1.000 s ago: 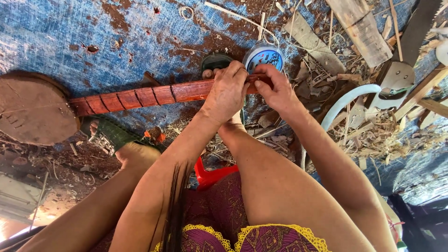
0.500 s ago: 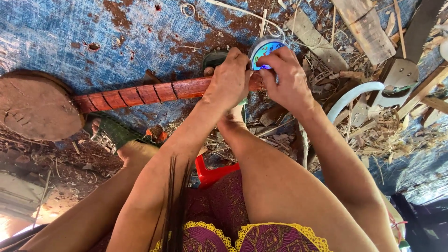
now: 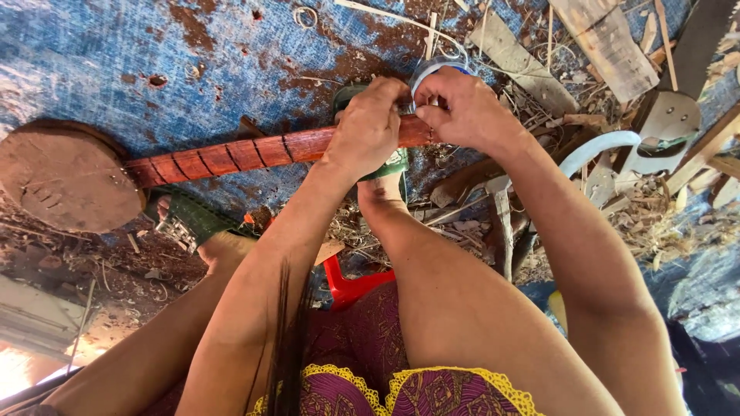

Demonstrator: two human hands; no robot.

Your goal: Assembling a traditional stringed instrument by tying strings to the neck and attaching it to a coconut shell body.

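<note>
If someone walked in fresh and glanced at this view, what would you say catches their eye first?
Most likely the two hands meeting at top centre: the left hand grips the reddish wooden neck of a handmade stringed instrument, while the right hand pinches at a blue-rimmed roll of tape beside it. The neck runs left to a round brown body, all lying over a worn blue tarp, with wood scraps littering the right.
</note>
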